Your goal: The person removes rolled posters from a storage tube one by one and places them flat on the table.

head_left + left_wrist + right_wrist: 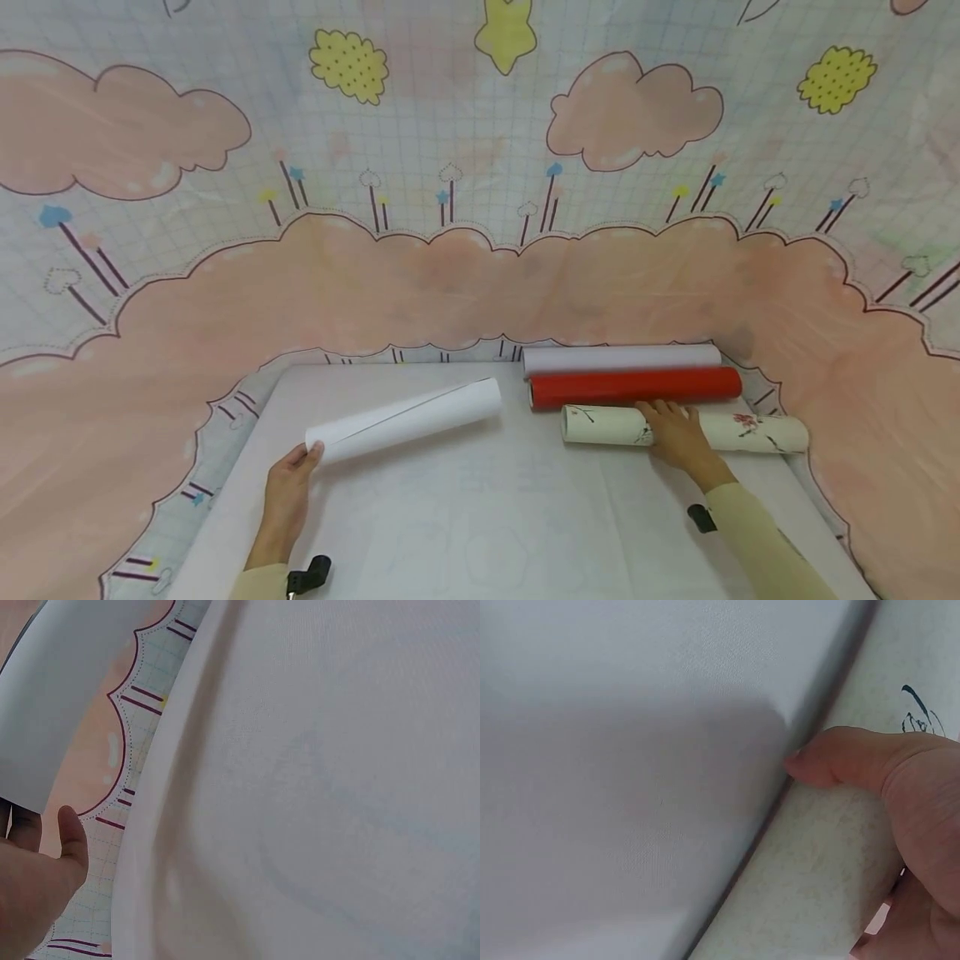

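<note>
On the left side of the table, my left hand (288, 483) holds a plain white roll of paper (408, 422) by its near left end. The roll slants up to the right, its long loose edge showing on top. In the left wrist view the fingers (26, 831) are at the roll's end, partly hidden by it. My right hand (678, 437) grips a cream wallpaper roll (757, 432) printed with red flowers and dark twigs, around its middle. The thumb (840, 756) lies across this roll in the right wrist view; the other fingers are mostly hidden.
Behind the flowered roll lie a red roll (637, 387) and another white roll (622, 359), side by side at the back right of the white table (465, 517). A cartoon-printed cloth (450, 283) surrounds the table. Black wrist-camera parts (311, 575) show by the sleeves.
</note>
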Demonstrator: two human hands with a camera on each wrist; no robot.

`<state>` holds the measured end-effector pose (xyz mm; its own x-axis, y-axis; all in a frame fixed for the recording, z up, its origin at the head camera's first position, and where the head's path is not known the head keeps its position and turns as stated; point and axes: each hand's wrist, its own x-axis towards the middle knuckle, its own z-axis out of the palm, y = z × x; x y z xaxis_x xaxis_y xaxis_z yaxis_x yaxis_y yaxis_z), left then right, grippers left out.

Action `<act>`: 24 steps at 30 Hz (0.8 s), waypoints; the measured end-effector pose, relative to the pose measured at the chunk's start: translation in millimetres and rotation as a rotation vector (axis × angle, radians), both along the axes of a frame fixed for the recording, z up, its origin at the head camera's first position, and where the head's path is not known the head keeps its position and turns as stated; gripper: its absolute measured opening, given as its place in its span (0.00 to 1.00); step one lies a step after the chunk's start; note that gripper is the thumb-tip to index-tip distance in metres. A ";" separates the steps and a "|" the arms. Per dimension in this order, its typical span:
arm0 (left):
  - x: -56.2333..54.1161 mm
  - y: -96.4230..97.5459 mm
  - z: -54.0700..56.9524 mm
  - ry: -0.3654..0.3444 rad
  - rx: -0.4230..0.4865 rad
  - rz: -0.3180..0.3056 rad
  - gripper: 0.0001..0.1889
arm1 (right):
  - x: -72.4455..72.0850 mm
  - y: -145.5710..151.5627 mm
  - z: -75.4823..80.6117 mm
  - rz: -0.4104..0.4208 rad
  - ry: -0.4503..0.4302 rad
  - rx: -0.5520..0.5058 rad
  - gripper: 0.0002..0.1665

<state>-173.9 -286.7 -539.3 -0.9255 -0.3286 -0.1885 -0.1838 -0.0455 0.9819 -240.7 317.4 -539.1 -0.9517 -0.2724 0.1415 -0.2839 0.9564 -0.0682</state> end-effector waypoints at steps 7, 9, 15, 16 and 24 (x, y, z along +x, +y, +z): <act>0.3 4.8 2.2 -0.017 -0.017 -0.041 0.38 | -8.5 -7.1 -2.0 0.012 -0.017 0.011 0.41; -0.1 5.5 2.2 -0.022 -0.018 -0.057 0.38 | -9.7 -10.6 -1.4 0.013 -0.020 0.009 0.40; -3.1 10.3 1.6 -0.022 -0.018 -0.056 0.37 | -13.6 -17.8 -3.3 0.013 -0.020 0.001 0.38; -3.4 11.4 1.6 -0.022 -0.021 -0.055 0.37 | -14.2 -18.7 -3.9 0.014 -0.019 0.004 0.38; -5.9 17.5 2.5 -0.027 -0.047 -0.053 0.36 | -17.6 -24.2 -6.7 0.019 0.016 0.011 0.36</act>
<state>-179.8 -269.2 -536.8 -0.9366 -0.2882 -0.1993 -0.2115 0.0115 0.9773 -258.2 293.2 -545.8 -0.9440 -0.2922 0.1533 -0.3031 0.9515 -0.0533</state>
